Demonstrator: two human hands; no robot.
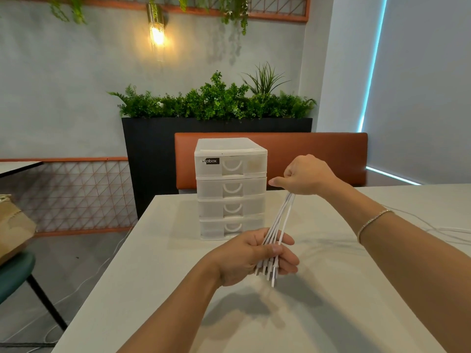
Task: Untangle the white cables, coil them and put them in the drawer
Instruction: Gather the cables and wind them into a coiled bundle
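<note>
A bundle of white cables (279, 220) runs taut between my two hands above the table. My left hand (254, 256) grips the lower part, with several plug ends sticking out below its fingers. My right hand (305, 175) is raised higher and closes round the upper part of the bundle. More white cable (438, 229) trails across the table at the right. A white four-drawer plastic unit (230, 188) stands at the table's far edge, all drawers closed, just behind and left of my hands.
The light table (158, 289) has its left edge running diagonally. An orange bench back (318, 154) and a black planter (153, 154) stand behind it. A green chair (15, 276) and a cardboard box (12, 225) sit at the left, thin wires on the floor.
</note>
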